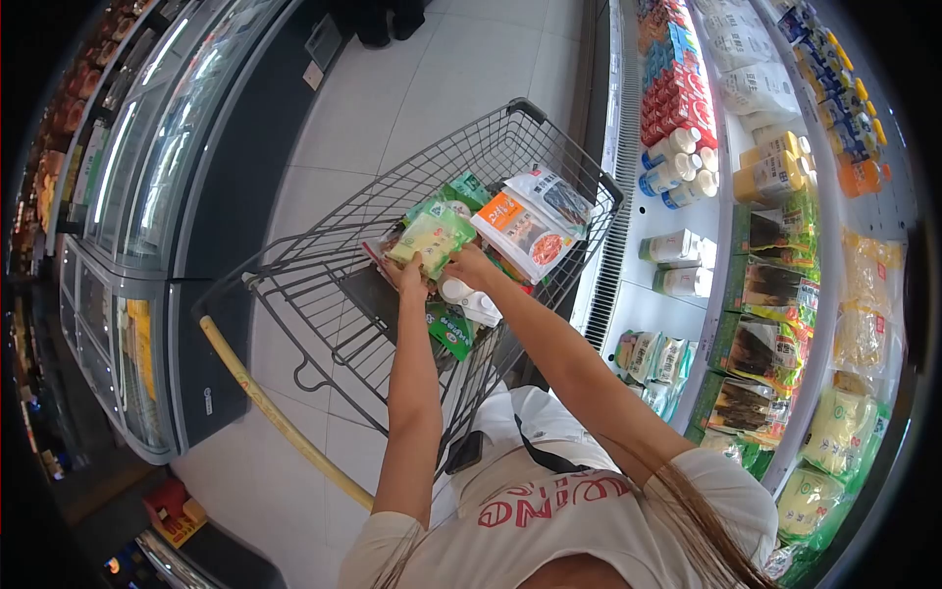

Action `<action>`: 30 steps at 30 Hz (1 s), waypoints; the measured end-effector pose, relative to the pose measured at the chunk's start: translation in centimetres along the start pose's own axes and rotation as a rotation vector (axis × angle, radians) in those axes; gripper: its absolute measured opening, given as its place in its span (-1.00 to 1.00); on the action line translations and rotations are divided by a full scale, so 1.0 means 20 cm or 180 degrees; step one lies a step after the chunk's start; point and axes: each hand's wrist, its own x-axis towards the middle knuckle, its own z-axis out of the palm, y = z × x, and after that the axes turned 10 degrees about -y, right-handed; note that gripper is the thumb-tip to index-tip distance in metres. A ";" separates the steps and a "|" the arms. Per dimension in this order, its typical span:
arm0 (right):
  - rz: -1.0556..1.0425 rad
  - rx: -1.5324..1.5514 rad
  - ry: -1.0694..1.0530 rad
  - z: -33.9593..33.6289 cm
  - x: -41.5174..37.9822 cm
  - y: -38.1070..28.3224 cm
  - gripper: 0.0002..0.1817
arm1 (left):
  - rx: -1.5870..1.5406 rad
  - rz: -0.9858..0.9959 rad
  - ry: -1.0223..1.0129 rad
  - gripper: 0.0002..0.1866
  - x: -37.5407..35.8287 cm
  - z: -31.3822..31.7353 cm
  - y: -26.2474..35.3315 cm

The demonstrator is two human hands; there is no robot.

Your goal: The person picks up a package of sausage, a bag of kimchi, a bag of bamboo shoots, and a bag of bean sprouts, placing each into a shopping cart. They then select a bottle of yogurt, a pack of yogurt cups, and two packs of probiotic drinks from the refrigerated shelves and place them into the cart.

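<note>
Packet (pixel 439 236) looks light, soft and probably slick, best taken by its edges. Left hand (pixel 410 276) and right hand (pixel 470 263) both hold it, grip narrow.

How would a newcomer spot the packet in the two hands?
Find the wire shopping cart with the yellow handle. Above the goods in its basket, the left hand and right hand hold a pale green packet. Its yellowish middle sets it apart from the darker green packet just beyond it and the orange-and-white bag to its right.
</note>
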 end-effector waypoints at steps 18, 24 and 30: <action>-0.0583 -0.1111 0.0731 -0.05 -0.33 -0.03 -0.79 | 0.2682 -0.0128 0.0087 -0.38 0.18 -0.08 -0.05; -0.1453 -0.2958 0.1286 -0.05 -0.96 0.06 -0.88 | 0.3167 0.1098 -0.0671 -0.76 -0.64 0.15 0.00; -0.1860 -0.4072 0.1399 -0.02 -1.13 0.21 -0.91 | 0.4953 0.1586 -0.1709 -0.75 -1.16 0.15 -0.29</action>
